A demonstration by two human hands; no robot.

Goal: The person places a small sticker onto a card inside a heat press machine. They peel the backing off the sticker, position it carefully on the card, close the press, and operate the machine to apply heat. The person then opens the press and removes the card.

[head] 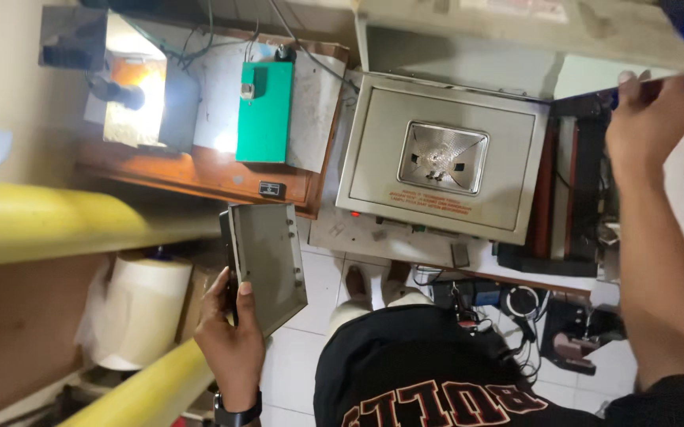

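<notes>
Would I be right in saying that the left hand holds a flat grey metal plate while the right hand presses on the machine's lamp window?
Not quite. In the head view the right hand grips the edge of the raised lid, well away from the lamp window. The left hand does hold the flat grey metal plate.

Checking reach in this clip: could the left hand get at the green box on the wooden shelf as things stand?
Probably not at once: the left hand is full, gripping a grey metal plate. The path up to the green box looks open, but the hand would need freeing first.
</notes>
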